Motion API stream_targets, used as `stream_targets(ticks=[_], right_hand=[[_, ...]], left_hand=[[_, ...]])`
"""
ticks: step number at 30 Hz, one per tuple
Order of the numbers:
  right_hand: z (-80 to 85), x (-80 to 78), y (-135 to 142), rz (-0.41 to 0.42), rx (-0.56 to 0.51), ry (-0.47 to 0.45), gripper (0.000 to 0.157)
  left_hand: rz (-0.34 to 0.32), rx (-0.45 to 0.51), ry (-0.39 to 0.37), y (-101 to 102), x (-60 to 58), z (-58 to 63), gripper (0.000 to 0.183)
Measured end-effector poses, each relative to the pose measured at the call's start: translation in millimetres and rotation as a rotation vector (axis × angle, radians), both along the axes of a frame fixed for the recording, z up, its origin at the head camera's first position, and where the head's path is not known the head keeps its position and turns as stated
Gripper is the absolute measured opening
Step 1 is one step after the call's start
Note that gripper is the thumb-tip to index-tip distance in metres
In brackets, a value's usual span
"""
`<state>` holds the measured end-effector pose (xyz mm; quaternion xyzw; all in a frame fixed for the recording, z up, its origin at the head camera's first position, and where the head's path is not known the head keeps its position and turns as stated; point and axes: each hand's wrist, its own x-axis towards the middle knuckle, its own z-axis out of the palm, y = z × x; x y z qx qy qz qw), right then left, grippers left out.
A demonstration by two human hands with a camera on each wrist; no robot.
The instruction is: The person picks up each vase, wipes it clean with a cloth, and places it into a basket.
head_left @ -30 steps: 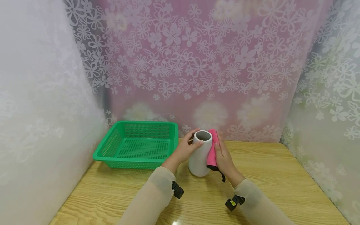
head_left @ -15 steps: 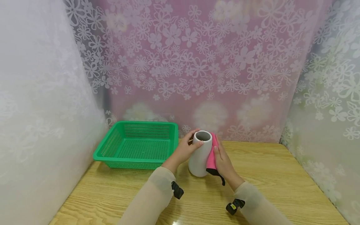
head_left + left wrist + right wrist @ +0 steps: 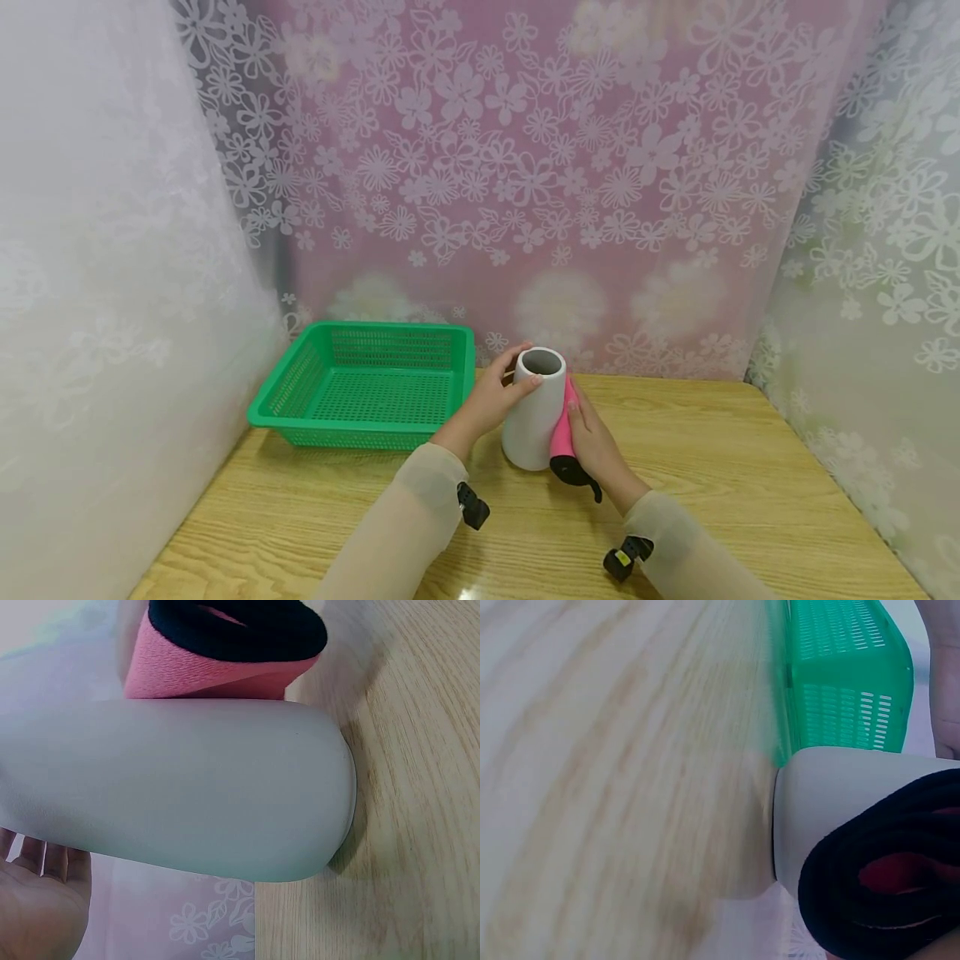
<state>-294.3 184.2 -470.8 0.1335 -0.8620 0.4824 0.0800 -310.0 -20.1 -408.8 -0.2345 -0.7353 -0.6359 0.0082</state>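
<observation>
A tall white vase (image 3: pixel 534 425) with a round open mouth stands on the wooden table. My left hand (image 3: pixel 493 400) grips it near the rim, thumb on the near side and fingers reaching round the far side. My right hand (image 3: pixel 596 437) holds a folded pink cloth (image 3: pixel 562 433) against the vase's right side. Its black-edged end points down toward me, and a black strap hangs from it. The left wrist view shows the cloth (image 3: pixel 202 675) lying along the smooth vase wall (image 3: pixel 180 791). In the right wrist view, the rolled black edge (image 3: pixel 840 877) covers part of the vase.
A green perforated plastic basket (image 3: pixel 360 430) sits left of the vase, close to my left hand. Behind the table (image 3: pixel 712 467) hangs a pink floral curtain (image 3: pixel 487 208), with pale curtains at both sides.
My right hand has slid the pink cloth down the vase's right side, and the cloth's black end now faces me more. My left hand and the vase stay in place.
</observation>
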Motion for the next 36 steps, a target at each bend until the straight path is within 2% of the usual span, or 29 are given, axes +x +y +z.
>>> stream_targets(ticks=[13,19,28,36], right_hand=[[-2.6,0.5,2.6,-0.035,0.105,-0.196,0.063],[-6.2,3.5,2.9,-0.043,0.111,-0.238,0.063],[-4.4,3.9,4.7,-0.019,0.067,-0.282,0.060],[-0.8,2.6,6.0,-0.010,0.050,-0.331,0.060]], left_hand=[[-0.005,-0.012,-0.012,-1.0,0.6,1.5,0.062],[-0.003,-0.022,-0.013,-0.4,2.0,1.2,0.062],[-0.022,-0.057,-0.027,-2.4,12.2,16.5,0.062],[0.006,-0.034,-0.020,-0.5,5.4,3.2,0.062]])
